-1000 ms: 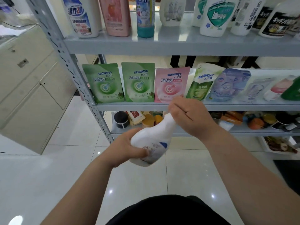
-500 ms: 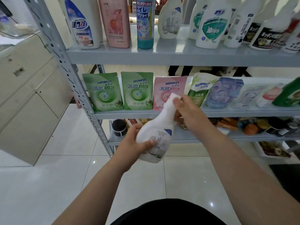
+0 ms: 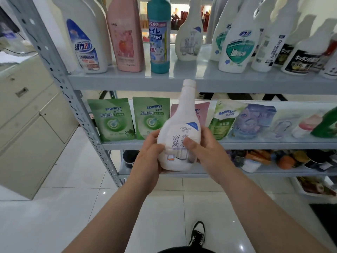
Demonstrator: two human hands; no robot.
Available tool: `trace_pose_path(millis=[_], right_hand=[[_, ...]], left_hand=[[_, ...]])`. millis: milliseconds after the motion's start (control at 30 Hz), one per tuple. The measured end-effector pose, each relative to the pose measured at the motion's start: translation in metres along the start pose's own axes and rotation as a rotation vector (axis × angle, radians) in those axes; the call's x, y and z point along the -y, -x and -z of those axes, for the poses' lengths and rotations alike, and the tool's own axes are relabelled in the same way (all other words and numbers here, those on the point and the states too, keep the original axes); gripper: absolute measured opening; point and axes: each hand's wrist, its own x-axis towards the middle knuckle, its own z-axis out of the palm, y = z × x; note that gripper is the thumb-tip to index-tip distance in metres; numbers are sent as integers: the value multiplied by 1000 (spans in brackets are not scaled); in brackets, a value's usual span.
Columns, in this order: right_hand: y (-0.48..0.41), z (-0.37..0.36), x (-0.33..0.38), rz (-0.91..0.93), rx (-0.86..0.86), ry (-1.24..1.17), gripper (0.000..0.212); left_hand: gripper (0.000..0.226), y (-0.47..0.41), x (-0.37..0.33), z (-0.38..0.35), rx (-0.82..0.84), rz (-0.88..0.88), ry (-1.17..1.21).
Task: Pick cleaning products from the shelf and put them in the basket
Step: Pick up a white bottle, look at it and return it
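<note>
A white cleaner bottle (image 3: pixel 180 125) with a blue-tipped label stands upright in front of the grey shelf (image 3: pixel 127 81). My left hand (image 3: pixel 151 157) grips its lower body from the left and underneath. My right hand (image 3: pixel 206 150) grips it from the right, thumb across the label. The bottle's capped neck reaches up to the edge of the upper shelf board. No basket is in view.
Upper board holds a white-blue jug (image 3: pixel 85 42), pink bottle (image 3: pixel 125 37), teal bottle (image 3: pixel 159 39) and several white spray bottles (image 3: pixel 235 50). Green refill pouches (image 3: pixel 111 119) line the middle board. A beige cabinet (image 3: pixel 27 128) stands left. My shoe (image 3: pixel 197 234) is on the white tiled floor.
The bottle swung from tilted to upright and rose. My right hand left the neck and now holds the body. The view tilted up toward the shelf.
</note>
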Motion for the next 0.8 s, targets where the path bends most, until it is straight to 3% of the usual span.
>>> trace_pose_path(millis=[100, 333, 400, 467, 533, 567, 700, 800], right_hand=[[-24, 16, 12, 14, -3, -53, 67], [-108, 57, 62, 243, -65, -77, 50], [-136, 67, 79, 324, -66, -61, 49], [-164, 76, 94, 385, -64, -18, 48], [-192, 83, 104, 419, -66, 29, 54], [-205, 85, 106, 424, -76, 44, 56], [-246, 92, 107, 408, -114, 94, 50], [-262, 93, 106, 397, -137, 96, 42]], left_hand=[[51, -18, -17, -21, -15, -59, -116], [40, -88, -84, -60, -44, -378, -497], [47, -109, -97, -59, -182, -504, -781], [62, -130, -102, -54, -276, -584, -1300], [76, -148, -101, -50, -244, -592, -1726], [80, -155, -97, -49, -227, -568, -1822], [93, -175, -81, -46, -258, -517, -1959], [100, -183, -71, -43, -308, -586, -1989]])
